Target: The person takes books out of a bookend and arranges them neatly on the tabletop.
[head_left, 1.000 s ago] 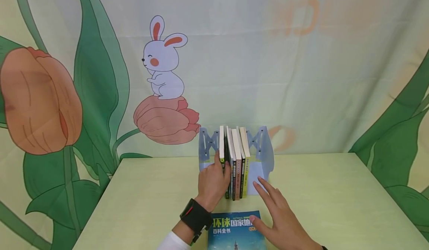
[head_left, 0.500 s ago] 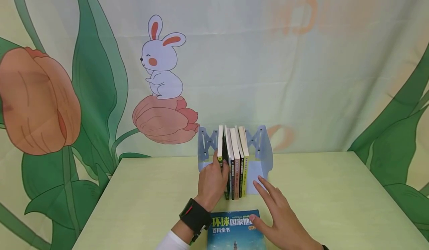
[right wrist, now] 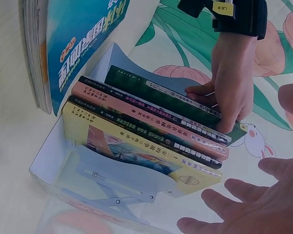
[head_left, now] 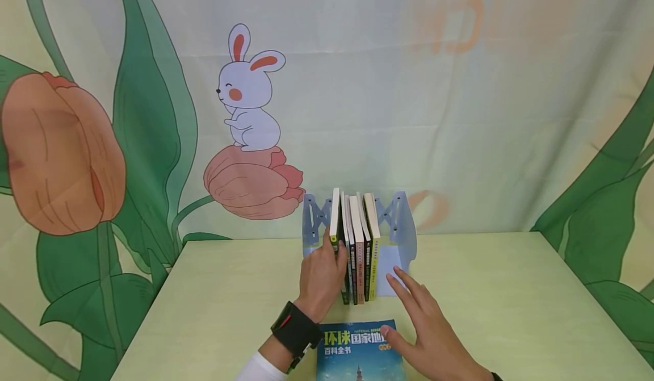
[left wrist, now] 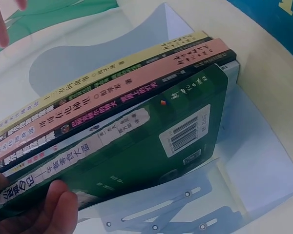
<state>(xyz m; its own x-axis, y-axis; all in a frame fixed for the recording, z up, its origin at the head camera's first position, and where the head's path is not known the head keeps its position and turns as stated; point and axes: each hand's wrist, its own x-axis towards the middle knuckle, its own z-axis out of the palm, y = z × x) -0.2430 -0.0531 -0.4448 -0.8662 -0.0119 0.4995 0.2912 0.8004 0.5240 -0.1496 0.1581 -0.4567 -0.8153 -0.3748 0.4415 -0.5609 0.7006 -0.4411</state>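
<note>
A row of several thin books stands upright in a light-blue adjustable bookend (head_left: 407, 227). My left hand (head_left: 321, 279) pinches the leftmost one, a green book (left wrist: 185, 139) with a white barcode label on its back cover. It leans slightly away from its neighbours at the top. Beside it are books with dark and pink spines, and a yellow book (right wrist: 105, 141) ends the row on the right. My right hand (head_left: 431, 333), fingers spread, hovers in front of the bookend's right side and holds nothing.
A large blue book (head_left: 357, 361) with Chinese lettering lies flat on the pale-green table (head_left: 214, 313), nearest to me, partly behind the right thumb. A cloth backdrop (head_left: 347, 108) with a rabbit and tulips hangs behind the table.
The green book has shifted slightly left and up in my left hand, and the gap beside it has widened a little. My right hand has stayed nearly still.
</note>
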